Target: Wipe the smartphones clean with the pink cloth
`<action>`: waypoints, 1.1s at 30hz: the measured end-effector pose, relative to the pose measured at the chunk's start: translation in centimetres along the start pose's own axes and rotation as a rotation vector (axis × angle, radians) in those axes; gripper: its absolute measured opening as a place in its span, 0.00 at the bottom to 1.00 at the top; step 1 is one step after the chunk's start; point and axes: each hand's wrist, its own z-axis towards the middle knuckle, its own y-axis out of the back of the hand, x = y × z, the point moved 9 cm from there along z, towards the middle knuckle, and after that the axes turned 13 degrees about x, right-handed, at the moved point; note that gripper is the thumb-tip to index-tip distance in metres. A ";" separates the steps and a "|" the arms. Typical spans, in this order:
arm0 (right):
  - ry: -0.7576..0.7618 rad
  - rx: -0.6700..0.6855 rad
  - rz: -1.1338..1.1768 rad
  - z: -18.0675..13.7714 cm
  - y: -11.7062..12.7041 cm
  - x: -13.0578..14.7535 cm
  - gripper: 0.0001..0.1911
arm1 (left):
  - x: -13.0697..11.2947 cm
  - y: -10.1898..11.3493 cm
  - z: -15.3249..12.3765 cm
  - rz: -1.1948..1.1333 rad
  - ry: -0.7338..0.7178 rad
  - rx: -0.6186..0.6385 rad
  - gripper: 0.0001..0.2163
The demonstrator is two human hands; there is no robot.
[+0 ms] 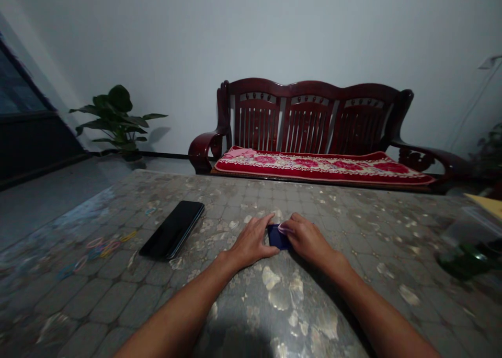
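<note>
Floral tablecloth (117, 300), carved settee (308, 107) beyond; left hand (253, 241) grips blue block (277, 239), right hand (306, 237) pinches apparently a rubber band (283, 229).

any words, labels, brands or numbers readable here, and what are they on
None: no text can be read in this picture.
Black phone: no legible marking on its dark face.
Dark blue piece: no lettering visible.
Green object at the right: too blurred to tell.

My small, flat, dark blue piece (277, 239) sits below and right of the frame's centre; a pale pinkish band (282, 229) curves at its upper right, partly hidden by my right fingers (295, 227)
</note>
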 end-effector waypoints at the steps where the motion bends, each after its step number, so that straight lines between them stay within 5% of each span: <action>1: -0.040 0.002 -0.012 0.1 0.1 -0.3 0.14 | 0.0 0.0 0.0 0.003 0.000 -0.003 0.42; 6: -0.141 -0.007 -0.061 0.2 0.4 -0.7 0.14 | 0.1 0.0 0.1 -0.014 -0.007 -0.004 0.43; 12: 0.065 0.046 0.041 0.5 -0.8 1.9 0.12 | 0.5 -0.2 0.3 -0.021 0.002 0.001 0.44; 19: -0.077 -0.007 -0.017 0.8 -0.2 0.7 0.12 | 0.5 -0.1 0.3 -0.011 0.009 0.007 0.44; 26: 0.099 0.075 0.026 0.0 -0.5 3.2 0.11 | 0.7 -0.3 0.5 -0.005 0.003 0.014 0.44; 33: -0.062 0.103 -0.043 -1.4 0.8 -0.3 0.12 | 0.2 -0.2 0.2 0.055 -0.018 0.026 0.41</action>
